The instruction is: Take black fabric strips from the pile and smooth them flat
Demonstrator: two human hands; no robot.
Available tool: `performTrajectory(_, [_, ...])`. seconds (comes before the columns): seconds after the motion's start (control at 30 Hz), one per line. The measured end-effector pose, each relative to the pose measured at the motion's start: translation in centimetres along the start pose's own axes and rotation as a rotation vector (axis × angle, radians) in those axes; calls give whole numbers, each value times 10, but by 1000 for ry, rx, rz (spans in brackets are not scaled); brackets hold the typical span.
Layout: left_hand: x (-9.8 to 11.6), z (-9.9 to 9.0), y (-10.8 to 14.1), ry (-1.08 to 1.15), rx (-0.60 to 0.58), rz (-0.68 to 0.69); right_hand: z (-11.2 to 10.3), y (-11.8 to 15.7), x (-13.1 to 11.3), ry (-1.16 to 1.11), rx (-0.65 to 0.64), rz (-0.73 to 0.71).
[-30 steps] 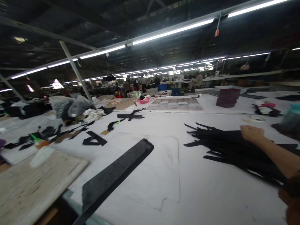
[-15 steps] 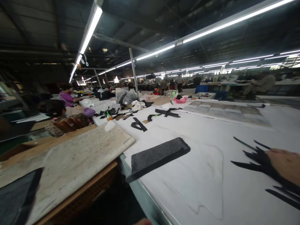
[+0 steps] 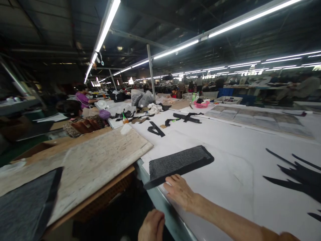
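A dark grey fabric piece with a black border (image 3: 180, 162) lies at the near left corner of the white table (image 3: 225, 194). My right hand (image 3: 179, 191) reaches in from the right, its bent fingertips at the near edge of that piece. Below it, past the table edge, my left hand (image 3: 151, 225) is curled, with its fingers together; whatever is in it is hidden. Black pointed strips (image 3: 298, 177) lie at the right of the table. Another grey piece with a black edge (image 3: 27, 201) lies on the worn board (image 3: 100, 160) at the left.
Black scraps (image 3: 155, 129), an orange bottle (image 3: 125, 119) and a pink basket (image 3: 201, 104) stand or lie farther back. A person in a leopard-print top (image 3: 82, 124) sits beyond the board. A dark gap separates board and table.
My right hand has left the black strips and moved left to the grey piece. My left hand has risen further into view at the bottom. The camera view has shifted.
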State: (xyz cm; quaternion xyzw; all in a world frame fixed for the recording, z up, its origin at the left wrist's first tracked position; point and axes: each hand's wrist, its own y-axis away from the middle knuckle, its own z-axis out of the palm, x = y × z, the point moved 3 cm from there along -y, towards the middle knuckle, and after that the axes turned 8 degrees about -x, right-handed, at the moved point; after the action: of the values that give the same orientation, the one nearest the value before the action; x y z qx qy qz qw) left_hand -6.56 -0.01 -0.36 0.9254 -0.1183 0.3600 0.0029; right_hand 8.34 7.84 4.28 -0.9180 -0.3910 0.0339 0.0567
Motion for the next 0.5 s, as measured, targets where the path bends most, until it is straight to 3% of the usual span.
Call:
performTrajectory(0.1, [4,-9,-6,-222,97,53,16,-12,-7,97,1,-20])
performTrajectory(0.27, [14,-7,-15,-359,67,-2,38,-18,-4,208,19,-57])
performTrajectory(0.5, [23,-1,-21,-357,84,38,33,-24,-1,201,65,-40])
